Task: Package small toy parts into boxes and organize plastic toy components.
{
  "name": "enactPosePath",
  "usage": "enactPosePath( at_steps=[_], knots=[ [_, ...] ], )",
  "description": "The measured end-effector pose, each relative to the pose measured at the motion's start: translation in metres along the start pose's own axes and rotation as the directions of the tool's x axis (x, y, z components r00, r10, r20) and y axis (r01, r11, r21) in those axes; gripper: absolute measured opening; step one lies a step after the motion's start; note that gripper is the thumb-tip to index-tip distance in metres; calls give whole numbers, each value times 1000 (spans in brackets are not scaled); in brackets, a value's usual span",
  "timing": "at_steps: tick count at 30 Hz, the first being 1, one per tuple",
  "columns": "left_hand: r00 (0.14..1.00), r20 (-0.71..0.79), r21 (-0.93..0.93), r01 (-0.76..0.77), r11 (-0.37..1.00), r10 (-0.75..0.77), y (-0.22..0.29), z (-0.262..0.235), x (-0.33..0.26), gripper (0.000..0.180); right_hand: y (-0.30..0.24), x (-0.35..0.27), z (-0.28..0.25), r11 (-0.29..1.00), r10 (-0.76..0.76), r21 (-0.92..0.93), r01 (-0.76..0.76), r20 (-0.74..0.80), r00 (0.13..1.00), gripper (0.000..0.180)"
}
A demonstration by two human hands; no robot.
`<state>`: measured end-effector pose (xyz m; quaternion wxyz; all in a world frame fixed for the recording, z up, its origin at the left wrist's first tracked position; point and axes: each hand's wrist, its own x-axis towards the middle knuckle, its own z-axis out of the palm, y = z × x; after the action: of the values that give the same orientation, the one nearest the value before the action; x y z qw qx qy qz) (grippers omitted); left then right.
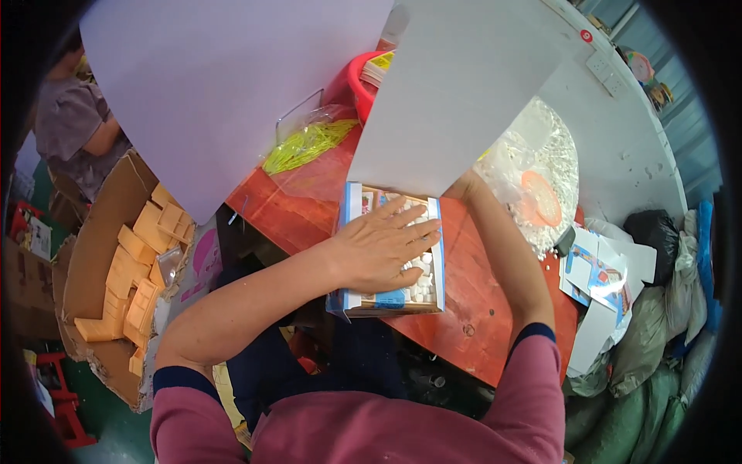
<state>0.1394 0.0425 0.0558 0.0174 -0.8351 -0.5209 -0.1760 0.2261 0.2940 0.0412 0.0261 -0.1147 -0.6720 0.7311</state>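
Note:
My left hand (386, 246) lies palm down with fingers spread over a small open box (379, 304) with blue and white sides. White pellets (421, 288) fill the box and show between and around the fingers, along with some brown inner wall. Beyond the box, my right arm reaches forward, and my right hand (461, 185) passes behind a white panel (456, 85). Its fingers are hidden there, so what it holds or touches does not show. The box stands on a red wooden table (471, 332).
A round tray (568, 147) of white pellets, with an orange plastic dish (541, 199), stands right. Printed cartons (599, 271) and sacks (657, 356) lie beyond. A red bucket (352, 81) and yellow-green strands (309, 147) sit behind. Wooden pieces fill a cardboard box (93, 278) left; another person (77, 124) is beyond.

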Motion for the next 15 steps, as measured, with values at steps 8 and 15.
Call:
enactPosePath(
  at_steps=[8, 15],
  knots=[
    [938, -343, -766, -307, 564, 45, -29, 39, -22, 45, -52, -8, 110, 528, 17, -787, 319, 385, 923, 57],
    [905, -424, -708, -350, 613, 27, -28, 63, -19, 45, -26, -5, 103, 383, -202, -765, 518, 478, 855, 53]
  ],
)
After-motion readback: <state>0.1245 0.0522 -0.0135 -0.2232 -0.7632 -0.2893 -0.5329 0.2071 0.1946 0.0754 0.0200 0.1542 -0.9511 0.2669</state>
